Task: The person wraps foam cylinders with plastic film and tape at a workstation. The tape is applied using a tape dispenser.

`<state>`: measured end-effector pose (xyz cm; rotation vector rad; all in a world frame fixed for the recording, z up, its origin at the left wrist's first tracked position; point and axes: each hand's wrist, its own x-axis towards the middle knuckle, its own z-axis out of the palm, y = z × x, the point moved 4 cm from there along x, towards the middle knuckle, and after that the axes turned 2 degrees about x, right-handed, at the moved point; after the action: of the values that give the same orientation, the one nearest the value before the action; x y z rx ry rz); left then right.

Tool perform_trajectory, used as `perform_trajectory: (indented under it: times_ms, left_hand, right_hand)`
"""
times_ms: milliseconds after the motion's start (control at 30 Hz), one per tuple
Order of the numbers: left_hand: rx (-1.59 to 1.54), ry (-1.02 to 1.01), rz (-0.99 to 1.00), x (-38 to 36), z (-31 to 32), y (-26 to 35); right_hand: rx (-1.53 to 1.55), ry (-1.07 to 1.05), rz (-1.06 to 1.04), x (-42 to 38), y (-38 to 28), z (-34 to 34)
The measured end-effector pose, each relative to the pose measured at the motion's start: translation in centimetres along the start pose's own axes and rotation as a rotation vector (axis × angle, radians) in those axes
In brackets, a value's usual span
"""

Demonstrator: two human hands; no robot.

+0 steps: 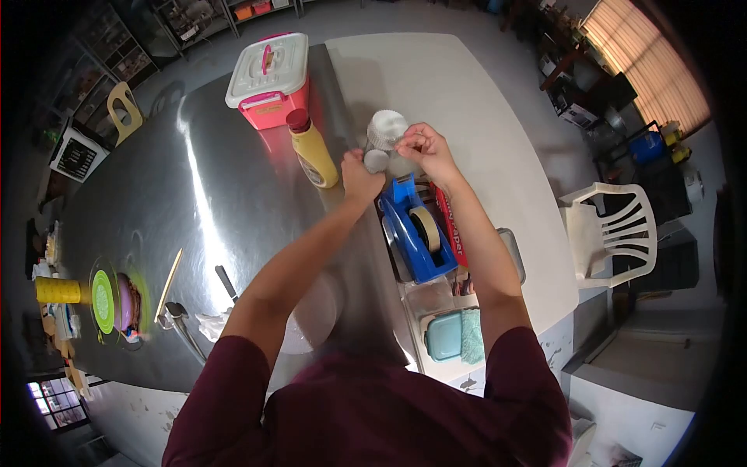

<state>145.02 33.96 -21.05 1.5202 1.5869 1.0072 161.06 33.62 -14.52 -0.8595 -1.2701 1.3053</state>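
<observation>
Both hands are stretched forward over the white table, beyond the blue tape dispenser (422,233). My left hand (362,179) is closed around the side of a small jar with a pale round top (377,161). My right hand (424,148) has its thumb and fingers pinched together beside a stack of white paper cups or liners (387,128); what the pinch holds, if anything, is too small to make out. A yellow bottle with a dark red cap (313,152) is upright to the left of my left hand.
A pink box with a white lid (268,74) stands at the back of the metal table (156,226). A knife (226,282), tongs (185,331) and a green round item (103,301) lie left. A teal container (443,337) sits near my right arm; a white chair (615,237) stands right.
</observation>
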Motion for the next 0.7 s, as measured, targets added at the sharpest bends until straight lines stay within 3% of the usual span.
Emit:
perform_trajectory:
  times_ms: [67,167,267,367,467,567,600,700]
  left_hand:
    - [0.023,0.059,0.082,1.2,-0.2,0.4]
    - [0.035,-0.072,0.193,3.8,1.4,-0.4]
    - [0.098,-0.163,0.098,5.5,2.4,-0.5]
    - [0.086,-0.009,0.017,5.9,2.8,-1.3]
    - [-0.013,0.234,0.116,3.7,1.4,-1.5]
    - [-0.062,0.048,0.589,-0.1,-1.2,0.0]
    - [0.035,-0.209,0.735,-1.7,-1.2,0.5]
    - [0.077,-0.560,0.973,-4.8,-1.0,4.6]
  right_hand:
    - [0.080,0.013,0.020,0.1,0.2,0.0]
    - [0.151,0.024,-0.030,0.2,1.0,0.0]
    - [0.175,0.056,-0.042,0.5,1.9,-0.8]
    - [0.132,0.108,0.001,-0.2,1.7,-1.4]
    - [0.057,0.148,0.049,-1.3,-0.8,-1.4]
    - [-0.026,0.153,0.066,-2.9,-2.8,-2.3]
    - [-0.046,0.152,0.061,-3.4,-3.5,-2.4]
    - [-0.022,0.078,0.024,-4.2,-5.1,-2.6]
